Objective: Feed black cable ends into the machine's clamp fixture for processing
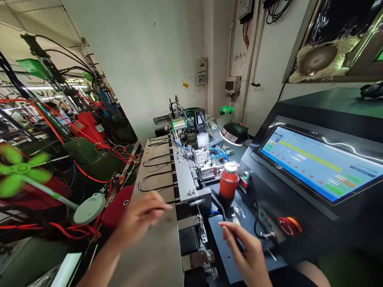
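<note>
Plastic bottle [229,184] w/ white cap [230,167] stands just beyond R hand [247,249], near the pneumatic cylinders [206,165]; lower part orange-red, can't tell if that's liquid or tinted wall. Wire spool [179,124] at the far end of the assy machine is wound w/ silvery wire; green reel [226,110] behind it, contents unclear.

Assy machine's feed track: long flat silver cover plate [184,175], bare metal w/ small screws at near end, then small metal fixtures [201,229] & dark blocks closer in. Thin blk cable loops [155,174] lie on the beige tabletop [158,251] to its left.

Fixtures sit btwn the hands; nearest cable loop is just beyond L hand [140,219]. Hands apart, both over the work area. L is motion-blurred, fingers bent; R has thumb & index tips close tog. Can't tell if either pinches smth small
</note>
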Available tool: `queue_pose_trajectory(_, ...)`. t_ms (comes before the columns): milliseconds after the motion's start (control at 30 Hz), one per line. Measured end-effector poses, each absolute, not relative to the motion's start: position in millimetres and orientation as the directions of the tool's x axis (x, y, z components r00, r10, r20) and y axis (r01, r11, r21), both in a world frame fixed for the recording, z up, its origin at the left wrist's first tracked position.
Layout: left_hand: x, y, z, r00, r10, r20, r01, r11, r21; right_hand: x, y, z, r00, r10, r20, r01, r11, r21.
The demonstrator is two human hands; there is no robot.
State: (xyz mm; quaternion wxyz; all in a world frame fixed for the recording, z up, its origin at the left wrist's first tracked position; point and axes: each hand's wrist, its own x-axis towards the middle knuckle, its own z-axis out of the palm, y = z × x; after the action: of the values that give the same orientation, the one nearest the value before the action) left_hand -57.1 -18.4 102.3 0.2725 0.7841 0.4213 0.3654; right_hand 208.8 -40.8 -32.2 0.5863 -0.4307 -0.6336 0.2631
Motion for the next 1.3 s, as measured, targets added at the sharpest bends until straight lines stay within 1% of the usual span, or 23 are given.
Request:
queue_pose_trajectory(67,-25.5,-2.4,79.5,0.520,0.828,0.211,0.448,-0.474,0.758,205.8,-43.4,-27.8,0.051,0.887,0.458,0.186,0.442,-0.877)
queue_pose_trajectory(100,-11.3,1.1,68.3,0.546,0.824,0.151,0.462,-0.447,0.766,204.3,-44.5,-26.0,0.052,0.901,0.430,0.161,0.417,-0.894)
queue_pose_trajectory(167,9.5,1.0,48.7,0.510,0.854,0.099,0.491,-0.384,0.782,200.9,-45.5,-24.6,0.039,0.926,0.375,0.112,0.369,-0.923)
queue_pose_trajectory(267,19.6,-5.6,30.6,0.464,0.880,0.102,0.509,-0.359,0.782,194.0,-44.0,-28.1,0.006,0.959,0.284,0.049,0.283,-0.958)
queue_pose_trajectory(367,15.2,-8.5,24.2,0.482,0.868,0.120,0.556,-0.409,0.724,188.9,-41.1,-33.6,-0.008,0.974,0.227,0.008,0.227,-0.974)
queue_pose_trajectory(433,10.8,-8.0,24.0,0.520,0.844,0.130,0.597,-0.468,0.652,189.3,-39.3,-34.7,-0.038,0.971,0.236,0.035,0.237,-0.971)
queue_pose_trajectory(500,7.5,-7.2,25.5,0.582,0.804,0.122,0.619,-0.535,0.575,192.4,-37.9,-33.3,-0.121,0.961,0.249,0.084,0.260,-0.962)
queue_pose_trajectory(567,6.9,-7.4,27.1,0.627,0.771,0.109,0.612,-0.574,0.543,194.8,-37.2,-31.0,-0.199,0.948,0.250,0.096,0.272,-0.957)
queue_pose_trajectory(600,7.9,-8.1,27.7,0.624,0.773,0.111,0.608,-0.571,0.551,194.5,-37.2,-30.3,-0.196,0.947,0.255,0.083,0.275,-0.958)
queue_pose_trajectory(667,12.4,-11.0,27.8,0.566,0.814,0.132,0.605,-0.519,0.603,189.5,-38.4,-30.4,-0.089,0.951,0.297,0.046,0.302,-0.952)
queue_pose_trajectory(733,18.9,-15.2,26.7,0.477,0.867,0.143,0.592,-0.437,0.677,179.5,-40.8,-32.3,0.080,0.931,0.357,0.034,0.356,-0.934)
queue_pose_trajectory(800,24.9,-19.5,24.7,0.411,0.902,0.132,0.563,-0.365,0.742,167.7,-43.6,-34.5,0.205,0.890,0.407,0.059,0.404,-0.913)
queue_pose_trajectory(867,28.6,-23.1,22.9,0.376,0.919,0.120,0.539,-0.322,0.778,157.9,-45.9,-35.6,0.268,0.861,0.432,0.096,0.422,-0.901)
queue_pose_trajectory(1000,27.5,-24.2,22.0,0.355,0.928,0.110,0.549,-0.302,0.779,152.7,-46.2,-35.6,0.289,0.865,0.410,0.121,0.391,-0.912)
queue_pose_trajectory(1067,23.7,-20.4,22.5,0.355,0.930,0.098,0.588,-0.304,0.749,157.8,-43.2,-36.1,0.221,0.900,0.375,0.117,0.357,-0.927)
queue_pose_trajectory(1167,16.2,-9.8,21.3,0.325,0.943,0.074,0.685,-0.289,0.669,170.9,-35.9,-39.1,0.129,0.934,0.334,0.142,0.316,-0.938)
queue_pose_trajectory(1300,8.9,3.6,14.3,0.291,0.956,-0.017,0.769,-0.224,0.599,184.2,-27.5,-46.8,0.209,0.924,0.320,0.227,0.273,-0.935)
